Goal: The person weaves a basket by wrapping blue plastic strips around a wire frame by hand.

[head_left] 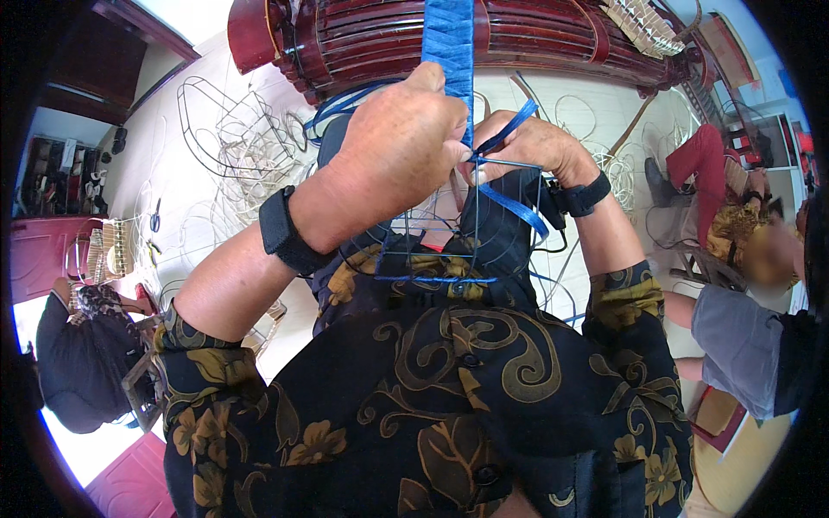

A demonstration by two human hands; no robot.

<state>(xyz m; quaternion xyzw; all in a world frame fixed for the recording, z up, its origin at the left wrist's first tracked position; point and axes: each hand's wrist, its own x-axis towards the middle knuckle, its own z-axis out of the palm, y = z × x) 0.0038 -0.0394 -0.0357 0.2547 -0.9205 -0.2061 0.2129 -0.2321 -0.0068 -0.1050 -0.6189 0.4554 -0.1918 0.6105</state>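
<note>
My left hand [401, 129] is closed, its thumb and fingers pinched at the lower end of a blue woven band [448, 34]. Close beside it, my right hand [540, 147] pinches a thin wire frame [432, 278] where the band meets it. This frame, shaped like an open basket, rests over my lap, and blue strip is wound along its lower edge. One loose blue strip end [515, 210] curls below my right hand, and another stands up between the two hands. My fingers hide the exact joint.
A dark red slatted wooden bench [535, 33] stands ahead. Bent black wire frames [220, 121] and tangled pale strips lie on the floor at left, near scissors [155, 216]. Seated people are on both sides, one in red trousers [704, 168] at right.
</note>
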